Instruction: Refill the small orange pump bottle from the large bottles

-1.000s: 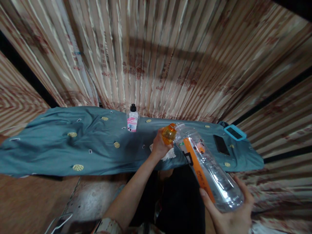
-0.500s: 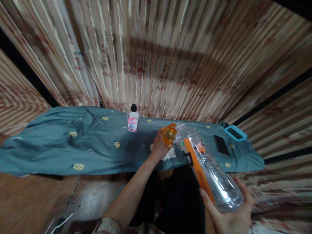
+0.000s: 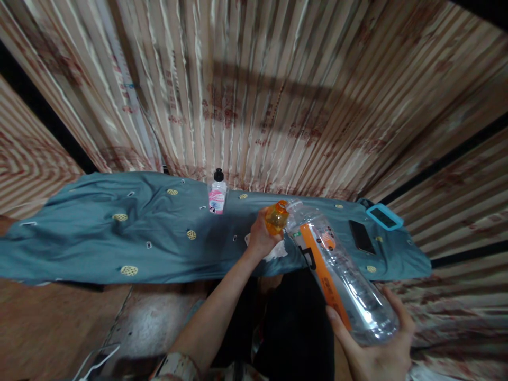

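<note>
My right hand (image 3: 377, 346) grips the base of a large clear plastic bottle (image 3: 341, 275) with an orange label stripe, tilted so its neck points away from me. My left hand (image 3: 260, 238) is closed on the orange cap (image 3: 277, 217) at the bottle's neck. Both hands hold the bottle just above the near edge of a blue-grey cloth (image 3: 119, 238) that covers a low surface.
A small clear bottle with a pink label and black cap (image 3: 217, 194) stands upright at the back of the cloth. A dark phone (image 3: 361, 236) and a light-blue-framed device (image 3: 384, 217) lie at the right end. Striped curtains hang behind. A white cable (image 3: 95, 357) lies on the floor.
</note>
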Demonstrator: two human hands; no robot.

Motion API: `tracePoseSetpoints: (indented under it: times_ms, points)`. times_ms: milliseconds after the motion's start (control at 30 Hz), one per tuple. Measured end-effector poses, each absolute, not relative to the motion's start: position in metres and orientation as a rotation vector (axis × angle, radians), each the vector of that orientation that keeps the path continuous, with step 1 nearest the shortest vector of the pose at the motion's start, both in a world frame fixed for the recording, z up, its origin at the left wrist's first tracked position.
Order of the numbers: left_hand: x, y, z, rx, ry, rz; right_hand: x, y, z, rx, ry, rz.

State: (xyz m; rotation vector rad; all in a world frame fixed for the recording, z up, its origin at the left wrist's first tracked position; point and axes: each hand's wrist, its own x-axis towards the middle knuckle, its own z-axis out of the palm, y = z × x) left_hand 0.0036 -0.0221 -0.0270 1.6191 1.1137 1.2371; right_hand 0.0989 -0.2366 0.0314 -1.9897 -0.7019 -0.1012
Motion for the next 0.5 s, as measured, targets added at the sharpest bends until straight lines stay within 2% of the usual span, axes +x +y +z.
tracePoseSetpoints:
  times_ms: [500]
  points:
    - [0.0036,-0.0212,-0.0274,1.622,1.114,1.243,0.0958,-0.2375,0.0358,-2.011,-0.678,-0.069]
